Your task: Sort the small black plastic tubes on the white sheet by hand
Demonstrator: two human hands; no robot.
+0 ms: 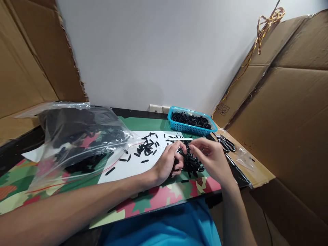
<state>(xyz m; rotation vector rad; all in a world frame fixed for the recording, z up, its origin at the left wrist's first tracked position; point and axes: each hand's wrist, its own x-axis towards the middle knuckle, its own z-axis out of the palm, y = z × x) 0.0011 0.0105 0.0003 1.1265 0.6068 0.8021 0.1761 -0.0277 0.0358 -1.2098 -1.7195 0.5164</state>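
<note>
1. We are curling our left hand around some black pieces, just beside the dark pile; a slack grip could be letting a few slip out.
2. We are holding our right hand at the pile's right side, fingers bent; we cannot tell whether they are pinching anything.
3. Scattered pieces are lying on the white paper; a sideways sweep of our left hand could be mixing them into the pile.
4. A stray piece is lying near the front of the patterned cover; a wrist bump might be knocking it off.
5. The plastic bag is overlapping the paper; snagging it could be dragging pieces along.
</note>
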